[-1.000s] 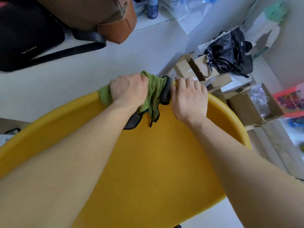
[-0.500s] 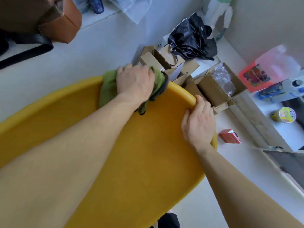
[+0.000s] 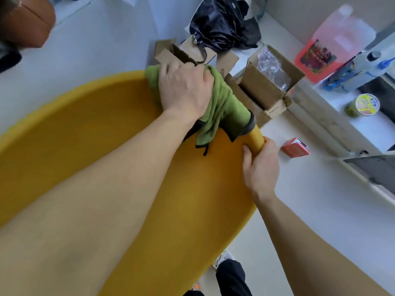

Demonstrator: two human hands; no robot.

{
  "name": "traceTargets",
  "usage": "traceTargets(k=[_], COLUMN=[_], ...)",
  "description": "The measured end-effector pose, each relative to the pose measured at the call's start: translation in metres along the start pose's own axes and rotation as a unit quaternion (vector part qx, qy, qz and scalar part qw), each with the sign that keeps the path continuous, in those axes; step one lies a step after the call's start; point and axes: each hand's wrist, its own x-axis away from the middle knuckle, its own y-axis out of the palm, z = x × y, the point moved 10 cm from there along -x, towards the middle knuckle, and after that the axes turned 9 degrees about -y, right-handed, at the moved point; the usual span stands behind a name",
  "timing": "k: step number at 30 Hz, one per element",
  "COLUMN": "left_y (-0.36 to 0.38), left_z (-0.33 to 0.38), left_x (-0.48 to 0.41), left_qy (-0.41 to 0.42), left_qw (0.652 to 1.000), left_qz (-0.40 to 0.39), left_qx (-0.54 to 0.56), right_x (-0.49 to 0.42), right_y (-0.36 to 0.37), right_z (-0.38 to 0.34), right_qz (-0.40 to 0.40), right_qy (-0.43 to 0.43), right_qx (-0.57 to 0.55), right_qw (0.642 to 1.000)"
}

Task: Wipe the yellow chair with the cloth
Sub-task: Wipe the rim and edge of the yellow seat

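Observation:
The yellow chair (image 3: 111, 124) fills the lower left of the head view, its curved rim arching from the left to the right. A green cloth (image 3: 224, 103) with a dark edge is draped over the rim at the upper right. My left hand (image 3: 186, 90) presses down on the cloth and grips it against the rim. Lower down the same rim, my right hand (image 3: 260, 167) is closed around the chair's edge, just below the cloth.
Open cardboard boxes (image 3: 271, 82) and a black plastic bag (image 3: 222, 24) stand right behind the rim. A small red box (image 3: 296, 147) lies on the floor at the right. A pink jug (image 3: 333, 43), bottles and a round tub (image 3: 366, 104) are at the far right. A brown bag (image 3: 27, 20) sits top left.
My left hand and the cloth have slid rightward along the rim. My right hand moved further down the rim's right side. The view has swung to the right.

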Motion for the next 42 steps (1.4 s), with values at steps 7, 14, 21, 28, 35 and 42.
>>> traceTargets(k=[7,14,21,28,35,42], left_y=[0.019,-0.021,0.021,0.043,0.048,0.198], left_z=[0.1,0.014,0.016,0.11,0.099,-0.004], left_x=[0.102,0.054,0.051,0.153,0.198,0.357], left_qy=[0.314,0.123,0.111,0.278,0.218,0.084], left_qw=[0.948,0.969,0.992,0.95,0.923,0.91], left_qz=[-0.049,0.005,-0.005,-0.058,-0.011,-0.372], left_qx=[0.011,0.213,0.06,0.132,0.317,0.162], right_x=[0.013,-0.04,0.061,0.095,0.042,0.205], right_y=[-0.023,-0.021,0.013,0.023,0.013,0.091], right_z=[0.005,-0.091,0.051,0.074,0.053,0.112], right_qz=[0.082,0.037,0.003,0.05,0.034,-0.03], right_qy=[0.108,-0.1,0.09,0.205,0.062,0.233], right_qx=[-0.22,-0.07,0.008,-0.128,-0.116,-0.154], right_qw=[0.966,0.992,0.996,0.969,0.991,0.96])
